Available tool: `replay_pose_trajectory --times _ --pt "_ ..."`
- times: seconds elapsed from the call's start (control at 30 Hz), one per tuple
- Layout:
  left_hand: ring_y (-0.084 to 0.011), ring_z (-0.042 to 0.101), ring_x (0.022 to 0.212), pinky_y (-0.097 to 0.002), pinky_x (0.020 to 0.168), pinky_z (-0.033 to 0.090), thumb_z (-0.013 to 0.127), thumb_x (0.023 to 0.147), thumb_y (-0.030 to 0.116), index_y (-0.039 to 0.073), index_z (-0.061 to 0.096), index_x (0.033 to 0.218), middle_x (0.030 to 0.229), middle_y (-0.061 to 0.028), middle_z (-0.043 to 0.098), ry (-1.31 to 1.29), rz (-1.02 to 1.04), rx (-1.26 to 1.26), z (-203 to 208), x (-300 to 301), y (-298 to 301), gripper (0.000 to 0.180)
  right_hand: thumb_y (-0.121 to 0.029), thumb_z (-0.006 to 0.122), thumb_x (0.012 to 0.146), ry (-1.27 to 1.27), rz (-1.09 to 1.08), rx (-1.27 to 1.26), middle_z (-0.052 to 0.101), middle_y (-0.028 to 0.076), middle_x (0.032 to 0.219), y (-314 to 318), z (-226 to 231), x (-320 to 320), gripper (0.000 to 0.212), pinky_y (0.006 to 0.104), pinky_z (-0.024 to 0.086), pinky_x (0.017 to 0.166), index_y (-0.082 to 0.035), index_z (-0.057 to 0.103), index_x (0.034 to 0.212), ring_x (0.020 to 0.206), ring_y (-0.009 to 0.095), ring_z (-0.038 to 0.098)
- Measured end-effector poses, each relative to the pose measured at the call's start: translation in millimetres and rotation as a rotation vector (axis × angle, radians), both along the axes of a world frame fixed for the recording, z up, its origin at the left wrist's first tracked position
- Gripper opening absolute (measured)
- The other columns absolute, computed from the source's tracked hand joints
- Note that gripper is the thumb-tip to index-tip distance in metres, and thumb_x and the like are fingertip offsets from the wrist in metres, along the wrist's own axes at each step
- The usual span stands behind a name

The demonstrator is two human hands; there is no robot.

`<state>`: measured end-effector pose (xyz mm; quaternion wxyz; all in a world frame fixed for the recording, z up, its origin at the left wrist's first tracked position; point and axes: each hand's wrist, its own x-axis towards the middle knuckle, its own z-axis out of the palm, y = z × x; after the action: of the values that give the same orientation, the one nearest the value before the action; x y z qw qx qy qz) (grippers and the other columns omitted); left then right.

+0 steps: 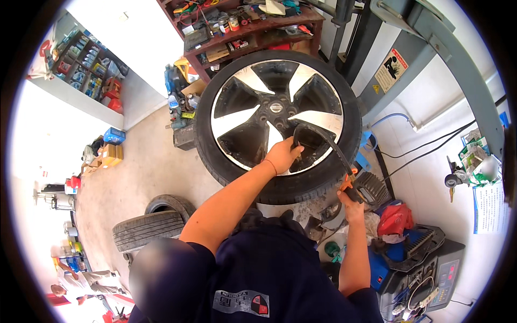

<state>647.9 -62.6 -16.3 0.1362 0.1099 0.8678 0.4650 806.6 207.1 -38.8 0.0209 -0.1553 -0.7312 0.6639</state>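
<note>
In front of me is a car wheel: a black tyre [212, 156] on a two-tone alloy rim [237, 123] with wide silver spokes. My left hand [283, 155] is over the near part of the rim, its fingers closed round the end of a black air hose [333, 144]. The hose arches from there over the tyre to the right. At its other end, my right hand [351, 207] grips an orange and black tyre inflator gun [351, 185] just off the tyre's near right edge. My left fingers hide the hose tip and the spot it meets.
A red workbench [258, 36] with tools stands behind the wheel. To the right are a grey machine post [401, 72] and a machine with a control panel [449, 274]. Two loose tyres [149, 230] are on the floor at left. A person [81, 284] is at far left.
</note>
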Motion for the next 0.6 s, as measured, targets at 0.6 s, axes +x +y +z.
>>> replay_pose_trajectory --times 0.6 --pt "-0.0255 0.067 0.084 -0.036 0.081 0.051 0.064 0.099 0.029 0.002 0.062 0.109 0.09 -0.0149 0.069 0.014 0.006 0.036 -5.3 1.7 1.7 0.029 -0.012 0.077 0.078 0.021 -0.053 -0.111 0.063 0.001 0.096 -6.7 1.1 2.7 0.027 0.0317 0.048 0.081 -0.004 0.067 0.101 0.089 0.016 0.058"
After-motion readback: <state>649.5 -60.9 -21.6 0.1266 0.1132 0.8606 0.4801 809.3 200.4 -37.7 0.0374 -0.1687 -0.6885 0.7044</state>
